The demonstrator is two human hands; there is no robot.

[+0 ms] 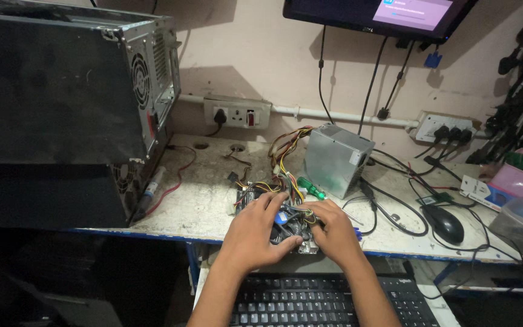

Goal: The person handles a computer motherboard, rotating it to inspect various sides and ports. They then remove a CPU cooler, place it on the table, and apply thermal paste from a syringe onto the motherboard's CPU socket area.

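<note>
Black keyboard (328, 300), both hands (255, 233) gripping circuit board (286, 221)

bench (213, 209): worn white top, blue front edge
left: black computer case (55, 115)
middle: circuit board (273, 212), power supply (337, 158)
right: mouse (445, 224)

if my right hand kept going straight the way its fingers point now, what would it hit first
The right hand points up and left, fingers already on the circuit board with its wire bundle. It would likely press into those wires first, then meet the left hand; depth is unclear.
</note>
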